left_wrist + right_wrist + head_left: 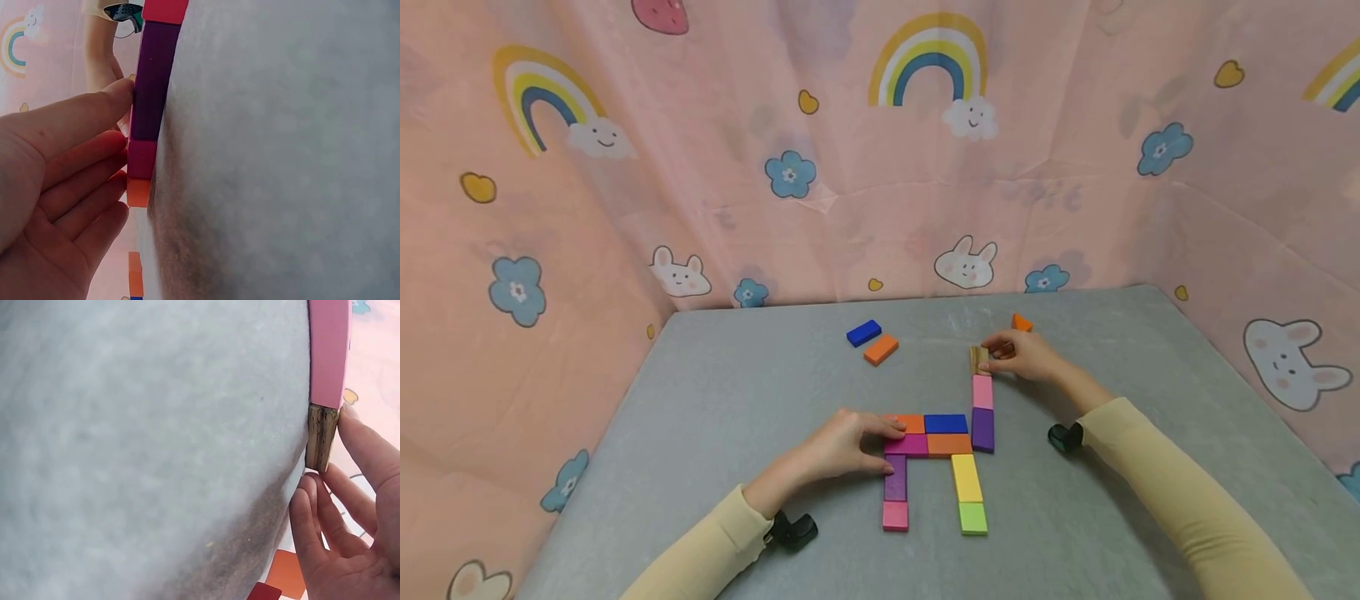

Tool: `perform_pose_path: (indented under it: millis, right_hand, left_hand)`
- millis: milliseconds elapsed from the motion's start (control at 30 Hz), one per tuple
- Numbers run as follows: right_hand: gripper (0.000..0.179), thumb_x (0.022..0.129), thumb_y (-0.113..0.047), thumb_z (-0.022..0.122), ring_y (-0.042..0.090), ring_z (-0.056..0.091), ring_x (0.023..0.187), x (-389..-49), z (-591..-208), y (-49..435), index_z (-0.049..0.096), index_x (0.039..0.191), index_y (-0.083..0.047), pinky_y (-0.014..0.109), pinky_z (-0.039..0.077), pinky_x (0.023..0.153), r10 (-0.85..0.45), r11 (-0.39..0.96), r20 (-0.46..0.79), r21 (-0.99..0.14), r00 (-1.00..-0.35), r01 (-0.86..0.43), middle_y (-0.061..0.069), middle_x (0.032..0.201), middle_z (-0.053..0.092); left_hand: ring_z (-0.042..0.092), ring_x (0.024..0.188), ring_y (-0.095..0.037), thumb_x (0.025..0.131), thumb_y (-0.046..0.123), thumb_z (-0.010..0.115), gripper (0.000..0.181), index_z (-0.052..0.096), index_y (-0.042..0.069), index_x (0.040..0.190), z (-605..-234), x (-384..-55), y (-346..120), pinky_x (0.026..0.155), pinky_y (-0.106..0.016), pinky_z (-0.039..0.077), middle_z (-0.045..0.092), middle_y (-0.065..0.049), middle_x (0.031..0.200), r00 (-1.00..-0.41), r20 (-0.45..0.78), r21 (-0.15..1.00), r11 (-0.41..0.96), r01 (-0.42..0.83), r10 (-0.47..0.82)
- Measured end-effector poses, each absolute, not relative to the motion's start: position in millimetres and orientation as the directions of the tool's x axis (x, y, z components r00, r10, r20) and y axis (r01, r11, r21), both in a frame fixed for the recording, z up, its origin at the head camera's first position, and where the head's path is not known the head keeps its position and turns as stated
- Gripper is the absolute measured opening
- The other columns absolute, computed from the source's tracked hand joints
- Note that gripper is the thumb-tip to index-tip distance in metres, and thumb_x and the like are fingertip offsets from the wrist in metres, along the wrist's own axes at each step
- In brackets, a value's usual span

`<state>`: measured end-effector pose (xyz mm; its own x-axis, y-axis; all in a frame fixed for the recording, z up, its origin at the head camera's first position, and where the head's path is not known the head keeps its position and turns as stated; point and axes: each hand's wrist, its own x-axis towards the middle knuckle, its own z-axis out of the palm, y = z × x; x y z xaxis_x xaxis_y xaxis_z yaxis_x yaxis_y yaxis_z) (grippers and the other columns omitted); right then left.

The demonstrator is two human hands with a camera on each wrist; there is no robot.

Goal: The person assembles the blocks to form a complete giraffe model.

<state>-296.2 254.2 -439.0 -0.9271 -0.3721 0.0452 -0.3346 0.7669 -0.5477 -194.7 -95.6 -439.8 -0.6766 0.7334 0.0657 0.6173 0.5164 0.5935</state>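
On the grey tabletop, flat blocks are laid edge to edge in a four-legged-looking shape. My left hand [842, 446] rests at its left side, fingers extended over the orange block [913, 423] and magenta block [916, 447], thumb touching the purple block [896, 482]. Up the right side stands a column of a dark purple block [982, 431], a pink block [982, 392] and a wood-coloured block [977, 360]. With thumb and fingertips, my right hand [1026, 358] pinches that wood-coloured block, whose grooved side [321, 437] shows in the right wrist view.
A loose blue block [863, 333] and orange block [881, 350] lie farther back. Behind the right hand is an orange triangular block [1021, 322]. Yellow [967, 478] and green [973, 518] blocks form the lower right leg. A pink printed curtain [850, 225] closes off the back.
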Motion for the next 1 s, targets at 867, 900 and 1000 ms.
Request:
perform_pose_path:
  millis: [867, 900, 1000]
  right_hand:
    - [0.047, 0.084, -0.031, 0.072, 0.027, 0.064, 0.103, -340, -399, 180, 0.063, 0.118, -0.002, 0.042, 0.051, 0.092, -0.401, 0.739, 0.083, -0.560, -0.912, -0.376, 0.015, 0.112, 0.067]
    - [0.047, 0.083, -0.031, 0.073, 0.027, 0.065, 0.102, -342, -400, 174, 0.063, 0.118, -0.002, 0.041, 0.051, 0.091, -0.404, 0.731, 0.081, -0.571, -0.911, -0.374, 0.014, 0.112, 0.067]
    - [0.046, 0.083, -0.028, 0.073, 0.027, 0.065, 0.102, -349, -405, 159, 0.064, 0.118, 0.000, 0.041, 0.051, 0.092, -0.429, 0.698, 0.058, -0.613, -0.901, -0.372, 0.015, 0.112, 0.068]
  left_hand:
    - [0.054, 0.121, -0.003, 0.078, 0.029, 0.079, 0.045, 0.067, 0.019, 0.120, -442, -196, -96, 0.101, -0.029, 0.045, 0.063, 0.009, 0.124, -0.681, 0.062, 0.587, 0.525, 0.616, 0.730]
    - [0.054, 0.121, -0.003, 0.078, 0.029, 0.079, 0.045, 0.068, 0.019, 0.120, -442, -197, -96, 0.101, -0.029, 0.045, 0.063, 0.009, 0.124, -0.681, 0.063, 0.587, 0.525, 0.616, 0.730]
    - [0.054, 0.121, -0.002, 0.078, 0.030, 0.079, 0.045, 0.067, 0.019, 0.120, -442, -197, -96, 0.101, -0.029, 0.045, 0.064, 0.010, 0.123, -0.681, 0.067, 0.587, 0.523, 0.619, 0.730]
